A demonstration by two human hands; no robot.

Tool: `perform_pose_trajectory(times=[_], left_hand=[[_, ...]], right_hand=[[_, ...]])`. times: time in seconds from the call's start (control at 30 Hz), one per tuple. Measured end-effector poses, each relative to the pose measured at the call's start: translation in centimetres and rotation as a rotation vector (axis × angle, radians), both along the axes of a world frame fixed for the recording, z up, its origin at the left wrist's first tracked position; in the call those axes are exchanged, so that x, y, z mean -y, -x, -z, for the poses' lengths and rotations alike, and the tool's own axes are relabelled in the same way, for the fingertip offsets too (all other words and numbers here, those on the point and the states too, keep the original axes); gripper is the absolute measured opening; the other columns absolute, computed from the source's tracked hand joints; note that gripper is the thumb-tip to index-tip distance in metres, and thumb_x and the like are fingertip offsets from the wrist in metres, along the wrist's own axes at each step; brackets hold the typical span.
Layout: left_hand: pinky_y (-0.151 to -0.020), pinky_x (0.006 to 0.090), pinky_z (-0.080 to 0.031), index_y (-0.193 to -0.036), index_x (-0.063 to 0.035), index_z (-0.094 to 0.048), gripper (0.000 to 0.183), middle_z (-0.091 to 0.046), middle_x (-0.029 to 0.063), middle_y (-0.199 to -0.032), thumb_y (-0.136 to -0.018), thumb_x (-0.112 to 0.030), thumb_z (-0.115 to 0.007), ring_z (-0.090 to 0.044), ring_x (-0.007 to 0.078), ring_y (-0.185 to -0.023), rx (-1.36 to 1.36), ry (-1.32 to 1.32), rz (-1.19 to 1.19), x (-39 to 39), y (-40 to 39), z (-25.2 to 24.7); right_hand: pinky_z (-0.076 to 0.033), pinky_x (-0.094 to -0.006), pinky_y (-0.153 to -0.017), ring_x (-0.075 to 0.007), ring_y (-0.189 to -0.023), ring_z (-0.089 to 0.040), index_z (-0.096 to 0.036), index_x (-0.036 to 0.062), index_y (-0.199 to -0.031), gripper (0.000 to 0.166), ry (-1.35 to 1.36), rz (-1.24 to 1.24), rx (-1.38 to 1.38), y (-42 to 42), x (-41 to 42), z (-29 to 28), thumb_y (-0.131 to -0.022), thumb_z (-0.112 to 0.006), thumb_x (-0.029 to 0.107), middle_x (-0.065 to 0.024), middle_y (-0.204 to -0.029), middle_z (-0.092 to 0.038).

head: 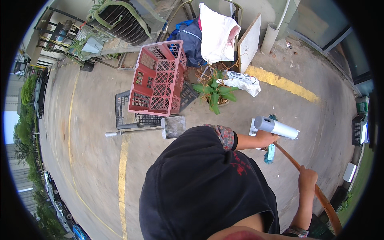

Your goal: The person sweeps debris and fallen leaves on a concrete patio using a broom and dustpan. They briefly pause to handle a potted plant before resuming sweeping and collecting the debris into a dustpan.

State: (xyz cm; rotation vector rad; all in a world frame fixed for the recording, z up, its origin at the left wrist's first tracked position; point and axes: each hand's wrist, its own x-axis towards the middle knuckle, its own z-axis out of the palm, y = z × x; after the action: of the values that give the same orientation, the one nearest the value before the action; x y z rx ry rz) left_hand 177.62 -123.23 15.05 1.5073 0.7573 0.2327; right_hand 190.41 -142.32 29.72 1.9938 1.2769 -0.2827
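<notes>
My left hand (265, 139) is closed against a thick white handle (282, 129) with a grey cap, which hides part of the fingers. Below that hand, the edge of a white dustpan (253, 127) shows in part on the concrete. My right hand (307, 177) grips the brown handle (289, 157) of a broom, which slants from the lower right towards the floor. The broom's teal head (271, 153) lies beneath my left hand, its middle hidden by the hand and the white handle.
A red plastic crate (156, 81) is stacked on black crates (121, 109). Beside them lies another long-handled dustpan (175, 127). A potted plant (217, 90), white plastic bag (244, 82) and leaning board (249, 43) stand ahead. Yellow lines (123, 168) mark the concrete.
</notes>
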Motion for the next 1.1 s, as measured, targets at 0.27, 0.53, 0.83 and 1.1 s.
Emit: perform_pose_trajectory(times=[0.27, 0.53, 0.83, 1.1], left_hand=[[-0.063, 0.0367, -0.044, -0.081, -0.0054, -0.058, 0.024, -0.060, 0.0096, -0.075, -0.073, -0.028, -0.061, -0.058, 0.0262, -0.073, 0.107, -0.327, -0.158, -2.3, -7.8, 4.6], [-0.063, 0.0381, -0.046, -0.080, -0.0044, -0.059, 0.025, -0.061, 0.0107, -0.074, -0.071, -0.028, -0.060, -0.060, 0.0276, -0.074, 0.117, -0.223, -0.156, -8.1, -13.2, 2.8], [-0.062, 0.0379, -0.045, -0.079, -0.0048, -0.060, 0.026, -0.061, 0.0106, -0.074, -0.070, -0.028, -0.062, -0.060, 0.0258, -0.071, 0.031, -0.133, -0.136, -12.5, -20.5, 8.6], [-0.061, 0.0378, -0.046, -0.079, -0.0050, -0.060, 0.026, -0.061, 0.0106, -0.073, -0.070, -0.029, -0.062, -0.060, 0.0258, -0.070, 0.055, -0.029, -0.088, -17.3, -24.8, 3.3]], right_hand=[[-0.047, -0.0325, -0.054, -0.0217, -0.062, -0.062, -0.055, 0.0118, -0.082, 0.010, -0.016, -0.082, 0.009, -8.2, -4.4, -0.3, -0.079, -0.046, 0.009, -0.0056, -0.063, -0.061], [-0.045, -0.0325, -0.055, -0.0228, -0.062, -0.061, -0.056, 0.0118, -0.083, 0.011, 0.023, -0.086, 0.003, -14.3, -10.5, 0.0, -0.078, -0.046, 0.008, -0.0062, -0.064, -0.061], [-0.044, -0.0316, -0.055, -0.0211, -0.064, -0.062, -0.058, 0.0119, -0.084, 0.012, 0.046, -0.053, 0.004, -19.7, -18.5, 0.5, -0.079, -0.047, 0.008, -0.0056, -0.064, -0.061], [-0.044, -0.0308, -0.055, -0.0196, -0.064, -0.062, -0.058, 0.0136, -0.084, 0.013, 0.075, -0.090, 0.018, -22.7, -23.6, 1.4, -0.079, -0.048, 0.008, -0.0035, -0.064, -0.061]])
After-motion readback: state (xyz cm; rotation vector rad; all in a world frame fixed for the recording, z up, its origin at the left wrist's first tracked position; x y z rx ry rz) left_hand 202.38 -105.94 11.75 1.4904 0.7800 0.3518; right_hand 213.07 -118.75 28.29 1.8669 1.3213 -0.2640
